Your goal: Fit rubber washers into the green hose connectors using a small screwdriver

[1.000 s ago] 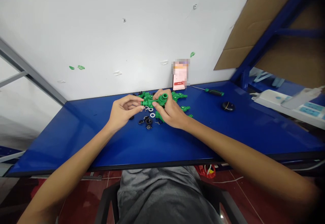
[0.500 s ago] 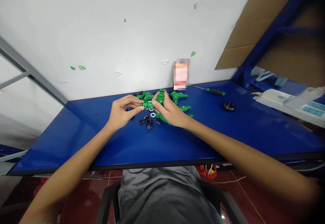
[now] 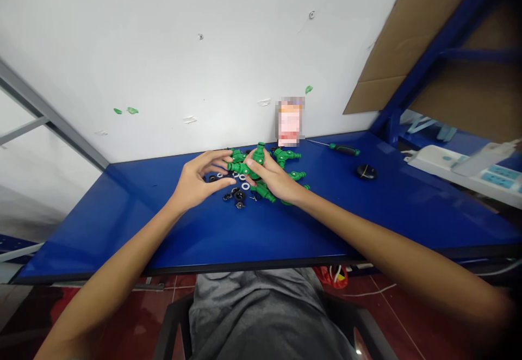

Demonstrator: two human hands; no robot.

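My right hand grips a green plastic fitting and holds it just above the blue table. My left hand hovers beside the fitting's left end, fingers spread and curved, thumb under its tip, holding nothing. More green fittings lie in a pile behind and under my right hand. Small black rings and white washers are scattered on the table below both hands.
A green-handled screwdriver and a black round part lie to the right. A pink box leans on the white wall. A white power strip and a blue shelf frame stand at the far right.
My left hand let go of the fitting's end and opened its fingers. My right hand tilted the fitting a little and kept it raised.
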